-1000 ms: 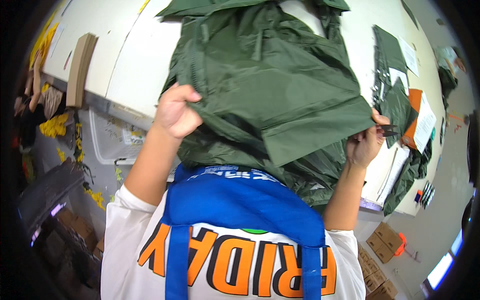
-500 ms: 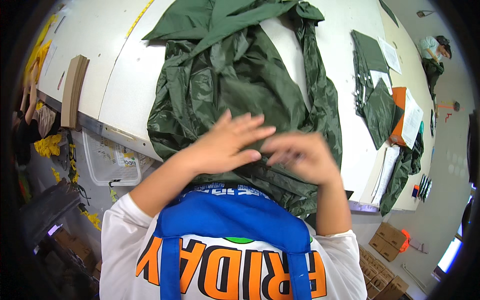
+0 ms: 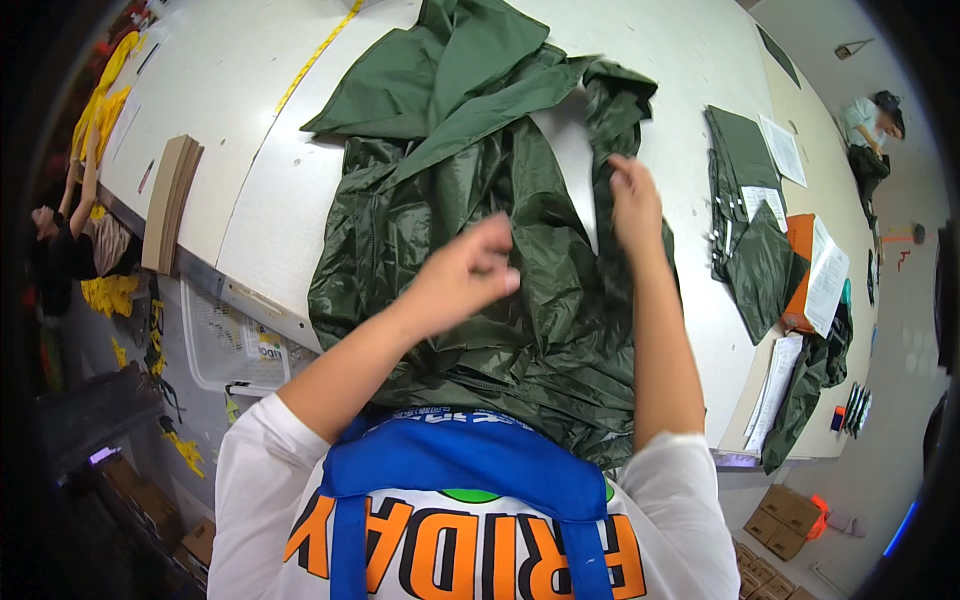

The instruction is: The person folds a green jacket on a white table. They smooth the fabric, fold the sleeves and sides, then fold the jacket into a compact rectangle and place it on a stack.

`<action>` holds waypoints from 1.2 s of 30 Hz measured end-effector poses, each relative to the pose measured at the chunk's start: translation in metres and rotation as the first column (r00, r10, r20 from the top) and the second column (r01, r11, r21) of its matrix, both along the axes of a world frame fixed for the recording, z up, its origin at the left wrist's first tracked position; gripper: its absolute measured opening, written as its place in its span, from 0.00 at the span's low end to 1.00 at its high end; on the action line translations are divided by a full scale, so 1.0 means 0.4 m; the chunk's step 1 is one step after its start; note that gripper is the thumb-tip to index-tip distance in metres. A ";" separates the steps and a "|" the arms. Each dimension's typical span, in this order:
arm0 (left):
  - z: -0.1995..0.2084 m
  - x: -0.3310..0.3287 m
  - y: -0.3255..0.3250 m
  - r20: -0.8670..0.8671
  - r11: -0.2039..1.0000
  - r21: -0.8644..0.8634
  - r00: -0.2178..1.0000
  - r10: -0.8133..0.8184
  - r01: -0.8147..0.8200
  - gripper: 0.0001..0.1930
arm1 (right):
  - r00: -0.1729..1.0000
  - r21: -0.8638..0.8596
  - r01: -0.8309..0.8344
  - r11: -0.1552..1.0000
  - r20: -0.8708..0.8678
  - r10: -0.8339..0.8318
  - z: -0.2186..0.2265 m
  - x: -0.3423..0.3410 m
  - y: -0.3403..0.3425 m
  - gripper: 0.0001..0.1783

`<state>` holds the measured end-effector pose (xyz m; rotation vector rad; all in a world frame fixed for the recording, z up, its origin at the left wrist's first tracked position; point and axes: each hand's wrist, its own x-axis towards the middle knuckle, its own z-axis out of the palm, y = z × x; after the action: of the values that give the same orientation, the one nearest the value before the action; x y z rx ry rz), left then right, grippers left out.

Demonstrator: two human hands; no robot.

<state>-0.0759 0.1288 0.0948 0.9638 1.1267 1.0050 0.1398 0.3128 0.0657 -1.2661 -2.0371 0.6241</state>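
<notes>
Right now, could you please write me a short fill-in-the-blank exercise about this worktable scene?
1. The left hand and right hand are both over a shiny garment coloured dark ____.
2. The hand farther from the person's chest is the ____ one.
3. The apron over the white shirt is ____.
4. The white plastic basket is on the person's ____ side.

Missing words: green; right; blue; left.

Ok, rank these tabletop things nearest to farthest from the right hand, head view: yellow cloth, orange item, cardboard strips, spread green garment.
1. Spread green garment, beneath the right hand.
2. Orange item, to the right.
3. Cardboard strips, left.
4. Yellow cloth, upper-left edge.
</notes>
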 end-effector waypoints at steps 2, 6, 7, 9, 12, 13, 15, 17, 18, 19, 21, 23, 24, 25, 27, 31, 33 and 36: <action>0.015 -0.016 0.047 0.067 0.950 0.071 0.951 0.300 -0.305 0.49 | 0.960 0.087 -0.210 0.974 0.205 0.189 0.100 -0.051 -0.213 0.18; 0.055 -0.003 0.107 -0.536 0.896 0.429 0.767 0.354 -0.114 0.55 | 0.849 -0.096 -0.482 0.871 0.196 0.492 0.166 -0.035 -0.467 0.28; 0.065 -0.005 0.103 -0.516 0.942 0.323 0.818 0.255 -0.090 0.50 | 0.824 -0.176 -0.528 0.831 0.130 0.552 0.160 -0.026 -0.498 0.28; 0.022 -0.003 0.099 -0.349 0.966 0.194 0.909 0.228 -0.168 0.42 | 0.799 -0.112 -0.576 0.810 0.135 0.586 0.157 -0.017 -0.546 0.25; -0.005 -0.013 0.077 -0.373 0.950 0.221 0.881 0.292 -0.222 0.21 | 0.747 -0.276 -0.626 0.730 0.059 0.663 0.180 0.003 -0.559 0.21; 0.009 -0.009 0.057 -0.352 0.938 0.263 0.883 0.311 -0.226 0.18 | 0.717 -0.341 -0.646 0.683 0.034 0.696 0.192 0.013 -0.553 0.21; 0.043 0.004 0.022 -0.266 0.903 0.346 0.897 0.353 -0.253 0.14 | 0.821 -0.109 -0.570 0.814 -0.111 0.560 0.207 0.014 -0.510 0.18; 0.067 0.002 -0.003 -0.187 0.879 0.374 0.905 0.383 -0.295 0.11 | 0.950 -0.049 -0.293 0.955 -0.124 0.285 0.246 -0.013 -0.481 0.14; 0.075 -0.005 -0.009 -0.150 0.875 0.365 0.908 0.392 -0.318 0.09 | 0.954 -0.092 -0.181 0.979 -0.258 0.152 0.245 -0.025 -0.468 0.13; 0.086 -0.012 -0.017 -0.113 0.870 0.356 0.909 0.402 -0.341 0.08 | 0.924 -0.148 -0.076 0.986 -0.383 0.014 0.244 -0.036 -0.454 0.13; 0.119 -0.022 -0.044 -0.038 0.877 0.345 0.929 0.369 -0.334 0.06 | 0.954 0.087 -0.062 0.994 -0.287 0.084 0.292 -0.062 -0.418 0.14; 0.137 -0.028 -0.065 0.043 0.868 0.367 0.938 0.344 -0.335 0.06 | 0.976 0.209 -0.156 0.965 -0.117 0.184 0.331 -0.115 -0.398 0.18; 0.148 -0.033 -0.076 0.057 0.878 0.366 0.950 0.309 -0.307 0.06 | 0.979 0.240 -0.165 0.957 -0.079 0.189 0.318 -0.133 -0.388 0.18; 0.155 -0.034 -0.081 0.087 0.874 0.364 0.946 0.313 -0.322 0.06 | 0.980 0.271 -0.175 0.947 -0.041 0.193 0.297 -0.145 -0.380 0.18; 0.165 -0.036 -0.090 0.154 0.860 0.359 0.932 0.329 -0.363 0.07 | 0.971 0.381 -0.221 0.898 0.006 0.237 0.262 -0.138 -0.360 0.17; 0.131 -0.036 -0.129 -0.319 0.575 0.751 0.584 0.747 -0.326 0.12 | 0.982 0.379 -0.116 0.918 -0.095 0.164 0.281 -0.153 -0.372 0.17; 0.129 0.020 -0.194 0.119 0.832 0.369 0.909 0.400 -0.414 0.11 | 0.983 0.416 -0.097 0.904 -0.104 0.154 0.274 -0.154 -0.376 0.17; 0.148 0.041 -0.178 0.604 0.955 -0.112 0.745 0.284 -0.274 0.09 | 0.984 0.343 -0.119 0.932 -0.082 0.156 0.290 -0.149 -0.408 0.16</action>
<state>-0.0594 0.0576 0.1539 0.3856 0.7221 1.4249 0.0804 0.1496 0.1817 -0.8773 -2.0477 0.3740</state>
